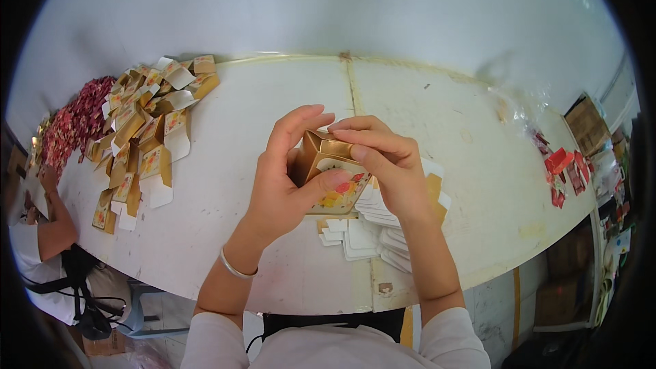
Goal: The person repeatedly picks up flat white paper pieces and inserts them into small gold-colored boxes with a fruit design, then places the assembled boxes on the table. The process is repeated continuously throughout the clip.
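Observation:
Above the middle of the table I hold a small gold carton (342, 164) with a floral print on its front. My left hand (290, 167) wraps its left side, with the thumb lying on the printed face. At the top right corner, the fingers and thumb of my right hand (386, 160) press on the gold top edge. The carton's top is tilted toward me, and whether its flap is fully tucked I cannot tell. Below and behind my right hand lies a stack of flat white and gold carton blanks (362, 236), partly hidden by the forearm.
A heap of folded gold cartons (147, 126) covers the table's left, beside a pile of small red packets (78, 116). Red wrapped pieces (564, 171) and clear plastic lie far right. Another person (51, 246) works at the left edge. A white wall (328, 7) bounds the back.

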A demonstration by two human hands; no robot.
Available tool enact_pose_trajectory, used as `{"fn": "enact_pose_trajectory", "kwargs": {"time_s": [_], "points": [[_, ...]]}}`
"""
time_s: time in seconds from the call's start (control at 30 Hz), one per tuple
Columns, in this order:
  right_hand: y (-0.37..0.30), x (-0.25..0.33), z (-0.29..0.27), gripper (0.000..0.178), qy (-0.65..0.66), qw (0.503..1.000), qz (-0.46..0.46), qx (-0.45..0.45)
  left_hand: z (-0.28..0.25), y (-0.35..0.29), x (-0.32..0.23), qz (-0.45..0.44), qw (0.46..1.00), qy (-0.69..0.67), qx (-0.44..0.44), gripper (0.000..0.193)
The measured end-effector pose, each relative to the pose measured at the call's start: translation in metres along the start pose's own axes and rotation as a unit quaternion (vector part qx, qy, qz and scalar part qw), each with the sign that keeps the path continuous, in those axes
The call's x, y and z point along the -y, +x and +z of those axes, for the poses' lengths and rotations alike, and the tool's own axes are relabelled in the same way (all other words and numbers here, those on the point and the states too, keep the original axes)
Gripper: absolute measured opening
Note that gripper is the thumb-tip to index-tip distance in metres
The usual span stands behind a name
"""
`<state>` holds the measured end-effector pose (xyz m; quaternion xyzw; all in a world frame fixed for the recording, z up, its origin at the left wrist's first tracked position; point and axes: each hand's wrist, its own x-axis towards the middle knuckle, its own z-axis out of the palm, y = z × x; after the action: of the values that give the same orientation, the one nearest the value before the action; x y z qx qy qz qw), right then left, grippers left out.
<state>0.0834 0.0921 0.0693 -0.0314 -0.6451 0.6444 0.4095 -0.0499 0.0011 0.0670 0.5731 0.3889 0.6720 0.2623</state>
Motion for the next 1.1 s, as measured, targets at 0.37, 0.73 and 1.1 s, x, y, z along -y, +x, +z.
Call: {"fn": "enact_pose_trajectory", "kwargs": {"time_s": [0.37,0.73,1.1], "points": [[-0.002,-0.01,0.003,0.022,-0.146,0.98,-0.134,0.027,0.007,-0.002,0.011,0.074,0.996,-0.03,-0.051,0.02],[0.003,0.026,-0.024,0.023,-0.062,0.974,-0.123,-0.181,-0.155,0.034,0.042,-0.068,0.688,0.711,-0.124,0.08],[0.006,0.016,-0.02,0.022,-0.085,0.985,-0.02,-0.148,-0.015,0.049,0.145,-0.384,0.709,0.581,0.11,0.074]]}}
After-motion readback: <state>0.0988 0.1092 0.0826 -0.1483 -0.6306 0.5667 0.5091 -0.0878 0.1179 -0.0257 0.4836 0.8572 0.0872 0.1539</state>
